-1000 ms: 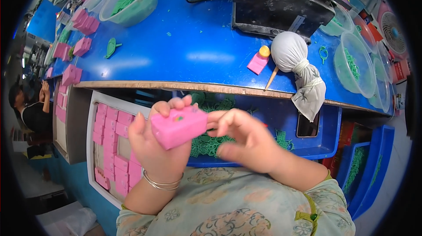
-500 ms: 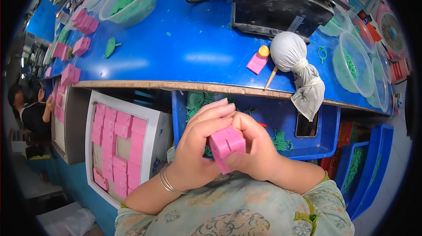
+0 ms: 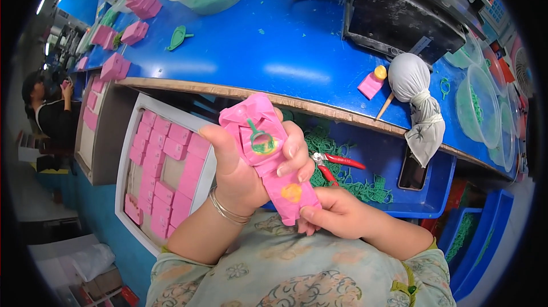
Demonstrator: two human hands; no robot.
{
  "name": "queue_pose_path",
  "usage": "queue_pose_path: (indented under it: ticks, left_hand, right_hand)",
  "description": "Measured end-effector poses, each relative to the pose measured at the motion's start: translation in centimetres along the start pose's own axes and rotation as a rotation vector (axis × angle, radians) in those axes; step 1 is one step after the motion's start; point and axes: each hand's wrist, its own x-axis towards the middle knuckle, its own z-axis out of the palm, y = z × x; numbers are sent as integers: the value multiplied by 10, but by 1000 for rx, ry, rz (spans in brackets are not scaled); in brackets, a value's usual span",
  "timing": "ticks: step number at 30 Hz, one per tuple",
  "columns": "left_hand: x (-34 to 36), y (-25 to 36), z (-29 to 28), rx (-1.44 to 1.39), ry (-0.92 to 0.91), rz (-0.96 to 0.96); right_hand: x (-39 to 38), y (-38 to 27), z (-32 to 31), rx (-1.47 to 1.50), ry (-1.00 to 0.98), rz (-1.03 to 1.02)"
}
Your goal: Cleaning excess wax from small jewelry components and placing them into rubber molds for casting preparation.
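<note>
A pink rubber mould [image 3: 251, 114] lies opened out between my hands, its two halves still joined. In the upper half sits a green wax piece [image 3: 263, 142] with a ring-like outline and a stem, with a yellow patch beside it. The lower half shows another yellow patch. My left hand [image 3: 238, 184] holds the upper half from beneath, its fingers curled round the right side and its thumb standing free at the left. Thumb and fingers of my right hand [image 3: 342, 213] pinch the bottom end of the lower half.
Below the bench edge, a blue tray [image 3: 419, 210] holds green wax pieces, red-handled pliers [image 3: 342, 161] and a phone [image 3: 412, 171]. A white box [image 3: 123, 184] of pink moulds stands left. On the bench are a tied cloth bag [image 3: 409, 78], a black machine [image 3: 399, 15] and plastic bowls [image 3: 214, 1].
The closed pink mould has been opened, showing the green wax piece. My right hand has moved down and right to its lower end. The whole view has shifted, and the pliers now show.
</note>
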Motion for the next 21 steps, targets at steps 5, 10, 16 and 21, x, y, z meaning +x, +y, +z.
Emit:
queue_pose_path:
  ticks: [5,10,16,21]
  left_hand:
    - [4,0,5,-4,196,-171]
    - [1,-9,6,22,447,-352]
    - [-3,-19,10,81,465,-376]
    - [-10,-24,-6,-44,428,-336]
  right_hand:
    - [-3,-11,-10,-458,54,-130]
    - [9,-34,-7,-522,547,-761]
    - [23,-46,-16,-1295,311,-804]
    - [11,-30,0,-1382,316,-799]
